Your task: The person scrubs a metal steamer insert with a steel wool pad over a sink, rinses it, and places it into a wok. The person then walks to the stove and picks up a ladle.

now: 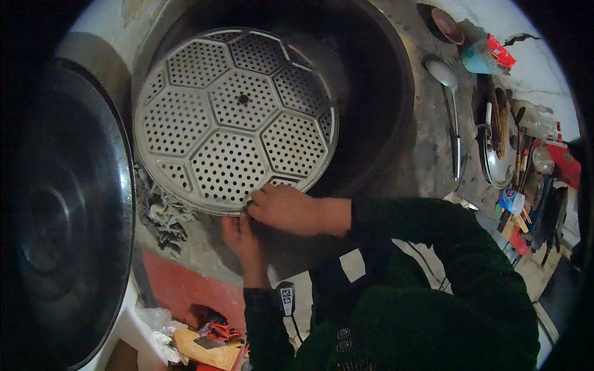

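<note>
A round, perforated metal steamer rack [204, 104] with hexagonal ridges is tilted over the left part of a large dark wok [376, 92] set into the stove. At the rack's near rim, my right hand [287, 208] bends its fingers over the edge from above. My left hand [243, 246] grips the same rim from below, just beside the right. Its fingertips are partly hidden under the rack. A crumpled grey rag [167, 215] lies on the stove ledge, left of my hands.
A big dark lid [60, 208] stands at the left. To the right, the grey stove top [429, 134] holds a metal ladle [448, 92], a turquoise container [480, 60] and a glass lid [499, 162] among utensils. Wood scraps [209, 348] lie below by the red panel [195, 287].
</note>
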Demonstrator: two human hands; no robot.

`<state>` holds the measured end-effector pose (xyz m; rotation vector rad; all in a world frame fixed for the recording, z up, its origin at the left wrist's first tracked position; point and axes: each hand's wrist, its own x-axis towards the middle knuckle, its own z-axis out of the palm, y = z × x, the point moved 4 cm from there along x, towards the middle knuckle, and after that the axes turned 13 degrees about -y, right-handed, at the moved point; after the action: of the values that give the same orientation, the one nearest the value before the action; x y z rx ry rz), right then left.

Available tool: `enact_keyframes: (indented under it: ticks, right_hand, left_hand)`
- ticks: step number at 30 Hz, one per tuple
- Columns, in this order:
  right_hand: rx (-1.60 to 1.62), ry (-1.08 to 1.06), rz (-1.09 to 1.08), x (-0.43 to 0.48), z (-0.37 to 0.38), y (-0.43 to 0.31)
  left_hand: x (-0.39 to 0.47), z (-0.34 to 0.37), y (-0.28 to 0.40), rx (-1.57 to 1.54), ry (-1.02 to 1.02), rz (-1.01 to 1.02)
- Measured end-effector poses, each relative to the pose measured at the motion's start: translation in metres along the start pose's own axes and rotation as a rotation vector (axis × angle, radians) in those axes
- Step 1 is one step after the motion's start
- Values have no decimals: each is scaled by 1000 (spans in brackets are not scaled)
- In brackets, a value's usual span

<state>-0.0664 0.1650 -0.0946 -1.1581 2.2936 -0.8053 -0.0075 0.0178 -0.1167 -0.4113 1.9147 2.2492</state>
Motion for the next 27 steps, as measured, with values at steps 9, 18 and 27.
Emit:
enact_keyframes:
  ticks: [9, 18, 27]
  right_hand:
    - [-98, 18, 454, 22, -22, 72]
    - [-77, -44, 434, 1, -29, 102]
    - [-321, -36, 499, -13, -20, 178]
  left_hand:
    - [-2, -2, -1, -4, 80, -98]
    - [-3, 3, 4, -14, 92, -104]
    - [-1, 1, 2, -4, 114, -140]
